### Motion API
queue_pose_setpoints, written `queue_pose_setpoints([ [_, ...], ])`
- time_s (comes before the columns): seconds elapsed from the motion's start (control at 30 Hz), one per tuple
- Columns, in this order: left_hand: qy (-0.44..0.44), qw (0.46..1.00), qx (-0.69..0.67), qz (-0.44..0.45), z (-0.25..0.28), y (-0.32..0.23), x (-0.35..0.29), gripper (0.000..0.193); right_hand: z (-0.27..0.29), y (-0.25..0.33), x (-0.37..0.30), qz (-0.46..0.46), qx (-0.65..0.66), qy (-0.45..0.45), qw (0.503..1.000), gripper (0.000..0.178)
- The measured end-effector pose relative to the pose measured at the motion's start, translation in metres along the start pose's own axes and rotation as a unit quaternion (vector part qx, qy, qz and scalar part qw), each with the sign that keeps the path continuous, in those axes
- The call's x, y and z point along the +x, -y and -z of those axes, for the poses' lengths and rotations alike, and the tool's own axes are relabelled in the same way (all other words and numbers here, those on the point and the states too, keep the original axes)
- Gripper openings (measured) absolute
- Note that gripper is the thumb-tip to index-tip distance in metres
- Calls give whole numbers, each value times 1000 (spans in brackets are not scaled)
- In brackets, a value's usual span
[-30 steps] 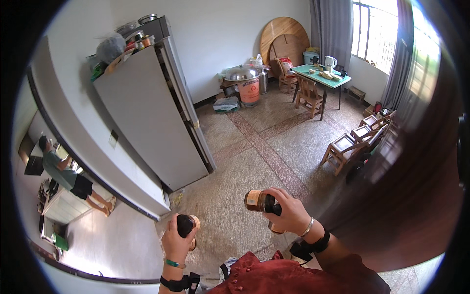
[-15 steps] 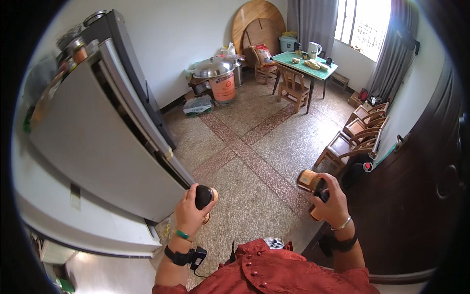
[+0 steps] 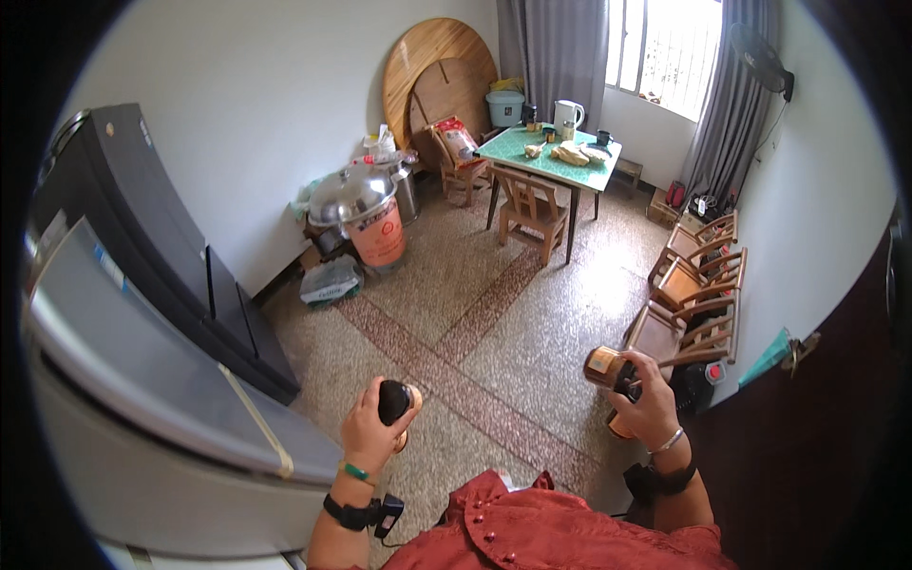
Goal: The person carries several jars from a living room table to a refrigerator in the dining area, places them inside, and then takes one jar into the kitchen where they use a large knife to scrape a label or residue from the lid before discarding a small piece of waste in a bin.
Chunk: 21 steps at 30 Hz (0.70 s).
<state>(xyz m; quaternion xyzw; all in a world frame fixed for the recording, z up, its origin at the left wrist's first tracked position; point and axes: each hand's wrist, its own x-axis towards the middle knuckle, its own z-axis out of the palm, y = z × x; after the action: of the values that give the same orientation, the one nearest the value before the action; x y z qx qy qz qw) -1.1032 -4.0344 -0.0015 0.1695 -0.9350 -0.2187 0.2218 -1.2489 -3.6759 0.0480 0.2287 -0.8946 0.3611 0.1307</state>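
My left hand (image 3: pixel 367 429) is closed round a small jar (image 3: pixel 394 403) with a black lid and an amber side. Below its palm an orange-brown edge shows, perhaps a second jar; the fingers hide most of it. At the right, my right hand (image 3: pixel 654 410) grips an amber jar (image 3: pixel 603 367) by its black lid, tilted toward the left. Another amber piece (image 3: pixel 622 427) shows under that hand, mostly covered. Both hands are held apart in front of my red top, above the speckled floor (image 3: pixel 475 404).
Ahead stands a green-topped table (image 3: pixel 532 157) with a kettle (image 3: pixel 568 115) and food, a wooden chair (image 3: pixel 532 214) before it. Several chairs (image 3: pixel 679 280) line the right wall near a dark door (image 3: pixel 798 456). Refrigerators (image 3: pixel 171 370) stand left, an orange drum (image 3: pixel 378 237) beyond.
I have moved forward: the table, drum and chairs appear nearer, and the silver refrigerator has slipped back along my left. Both hands keep their jars in nearly the same place before me.
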Motion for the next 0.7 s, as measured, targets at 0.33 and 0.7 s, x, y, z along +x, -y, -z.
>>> queue_pose_setpoints([
  [0.33, -25, 999, 26, 29, -40, 78, 224, 67, -142, 13, 233, 36, 17, 95, 995, 58],
  [0.7, 38, 994, 26, -94, -129, 134, 511, 68, -226, -31, 417, -75, -60, 31, 995, 60],
])
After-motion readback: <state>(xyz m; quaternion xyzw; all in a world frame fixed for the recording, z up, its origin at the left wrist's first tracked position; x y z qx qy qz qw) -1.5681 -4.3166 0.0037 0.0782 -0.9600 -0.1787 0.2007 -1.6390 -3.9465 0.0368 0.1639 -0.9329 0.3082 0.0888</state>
